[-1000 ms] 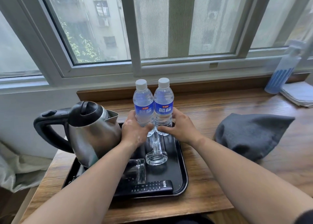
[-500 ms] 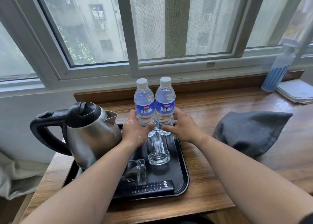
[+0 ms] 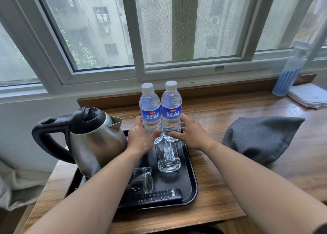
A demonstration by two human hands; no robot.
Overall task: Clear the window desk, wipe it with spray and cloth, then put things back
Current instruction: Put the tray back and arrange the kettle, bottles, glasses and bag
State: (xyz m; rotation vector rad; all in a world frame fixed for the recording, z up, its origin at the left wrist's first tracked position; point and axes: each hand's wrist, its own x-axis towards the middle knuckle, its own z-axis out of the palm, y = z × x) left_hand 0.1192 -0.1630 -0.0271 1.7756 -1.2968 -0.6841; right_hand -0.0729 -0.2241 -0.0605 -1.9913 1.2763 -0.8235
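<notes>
Two clear water bottles with blue labels stand side by side at the far end of a black tray (image 3: 192,186). My left hand (image 3: 140,139) wraps the base of the left bottle (image 3: 150,108). My right hand (image 3: 192,134) is curled around the base of the right bottle (image 3: 171,107). The tray also carries a steel kettle (image 3: 95,138) with a black handle, an upright glass (image 3: 169,156), a second glass (image 3: 142,180) partly behind my left forearm, and a black remote (image 3: 159,197). A grey cloth (image 3: 261,136) lies bunched on the wooden desk (image 3: 221,189) to the right. A blue spray bottle (image 3: 290,71) stands at the far right.
Folded white cloths (image 3: 309,95) lie beside the spray bottle by the window sill. The window frame runs along the desk's back edge. A pale curtain or sheet (image 3: 16,180) hangs off the desk's left side.
Both hands stay on the bottle bases; the bottles have hardly moved. The view has shifted slightly.
</notes>
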